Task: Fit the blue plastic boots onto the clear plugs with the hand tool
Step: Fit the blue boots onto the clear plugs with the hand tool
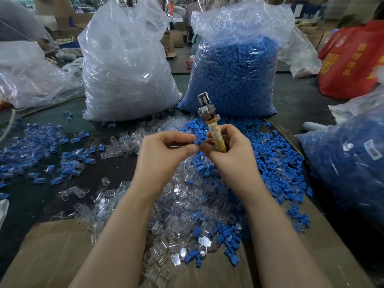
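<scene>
— What was the place like?

— A cluttered workshop, cartons and bags stacked in the background. The dark worktable (295, 96) was partly covered with brown cardboard (52, 246) at the near edge.

— And on it?

— Two big clear sacks stood upright at the back, side by side: the bag of clear plugs (126, 75) on the left and the bag of blue boots (234, 80) on the right. A third sack of blue parts (349, 163) leaned in from the right edge, and a red bag (353, 59) lay behind it.

— Loose parts too?

— Plenty. A heap of clear plugs (176, 215) lay in the middle, under the forearms. Loose blue boots (274, 154) spread to the right of it, and a scatter of blue-and-clear pieces (41, 148) lay off to the left.

— The hands?

— Raised together above the heap. The right hand (226, 150) was wrapped round the tape-bound handle of the hand tool (209, 119), its metal head pointing up and away. The left hand (164, 152) pinched something small between thumb and fingertips, touching the right hand's fingers; a bit of blue showed there, but I couldn't tell exactly what piece it was.
</scene>
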Action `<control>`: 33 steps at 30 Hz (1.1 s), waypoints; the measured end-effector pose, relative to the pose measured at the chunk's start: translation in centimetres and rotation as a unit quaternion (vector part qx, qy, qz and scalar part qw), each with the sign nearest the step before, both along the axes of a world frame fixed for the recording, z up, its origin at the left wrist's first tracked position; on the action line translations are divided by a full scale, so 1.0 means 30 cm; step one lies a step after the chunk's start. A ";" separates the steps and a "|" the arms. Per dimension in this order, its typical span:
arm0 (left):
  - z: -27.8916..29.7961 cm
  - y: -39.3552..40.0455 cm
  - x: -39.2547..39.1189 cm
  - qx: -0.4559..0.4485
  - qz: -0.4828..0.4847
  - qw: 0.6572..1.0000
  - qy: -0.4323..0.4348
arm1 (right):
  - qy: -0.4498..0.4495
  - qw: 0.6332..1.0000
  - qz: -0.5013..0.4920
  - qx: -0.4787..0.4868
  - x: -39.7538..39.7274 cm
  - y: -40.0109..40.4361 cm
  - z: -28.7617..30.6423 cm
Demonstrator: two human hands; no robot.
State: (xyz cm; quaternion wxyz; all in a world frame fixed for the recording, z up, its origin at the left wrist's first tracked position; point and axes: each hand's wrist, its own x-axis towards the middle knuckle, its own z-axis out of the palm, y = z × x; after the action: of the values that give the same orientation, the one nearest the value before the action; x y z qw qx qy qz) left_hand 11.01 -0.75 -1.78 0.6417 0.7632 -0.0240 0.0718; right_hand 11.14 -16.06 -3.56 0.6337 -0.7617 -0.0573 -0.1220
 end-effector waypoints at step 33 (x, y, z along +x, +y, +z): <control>-0.007 -0.006 0.020 -0.251 0.012 0.967 -0.041 | 0.028 0.986 0.073 -0.150 0.006 -0.058 -0.024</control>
State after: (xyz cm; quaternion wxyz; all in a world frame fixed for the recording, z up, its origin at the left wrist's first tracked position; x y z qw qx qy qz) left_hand 11.62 -0.92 -1.99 0.8105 0.5740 -0.0226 0.1148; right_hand 11.33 -17.80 -4.28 0.5212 -0.8448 -0.1123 -0.0445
